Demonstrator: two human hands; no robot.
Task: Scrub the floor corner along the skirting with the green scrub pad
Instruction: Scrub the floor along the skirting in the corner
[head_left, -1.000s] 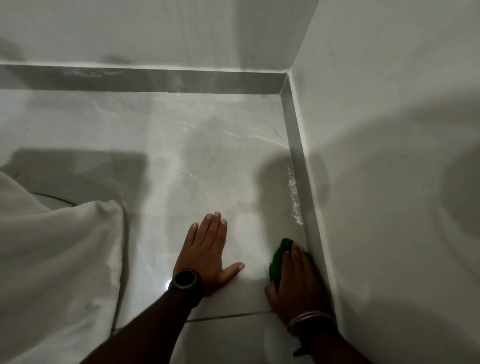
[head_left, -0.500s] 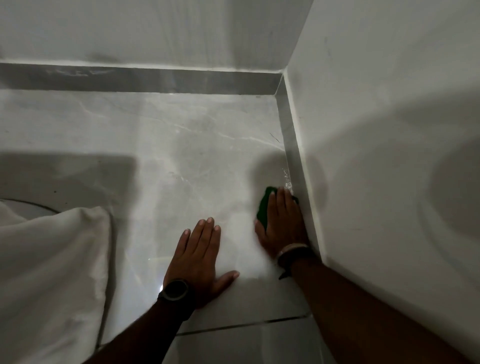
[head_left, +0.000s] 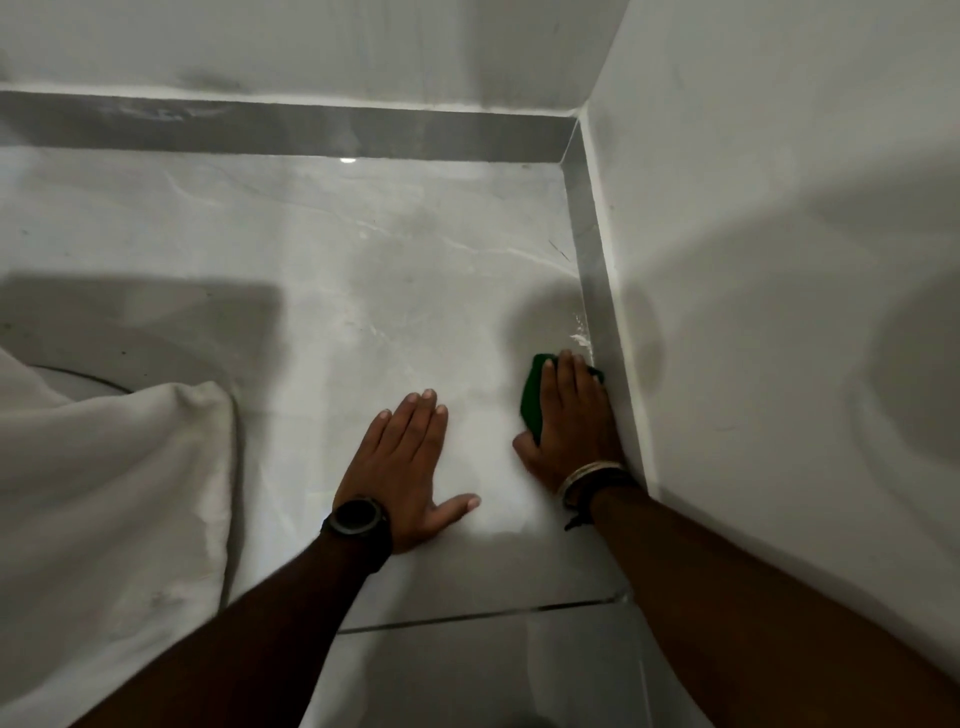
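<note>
My right hand (head_left: 571, 415) presses the green scrub pad (head_left: 532, 397) flat on the marble floor (head_left: 363, 291), right against the grey skirting (head_left: 597, 291) of the right wall. Most of the pad is hidden under my fingers; only its left side and a far corner show. A patch of white foam (head_left: 581, 332) lies on the floor just beyond my fingertips, along the skirting. My left hand (head_left: 405, 467), with a black watch on the wrist, lies flat and open on the floor to the left of the pad.
The two walls meet in the far right corner (head_left: 574, 130), with skirting running along both. A white cloth (head_left: 114, 509) is bunched on the floor at the left. A tile joint (head_left: 478, 616) crosses the floor under my forearms.
My right hand slid the pad forward along the skirting, over most of the foam streak. Since half a second ago it has barely moved. My left hand stayed planted.
</note>
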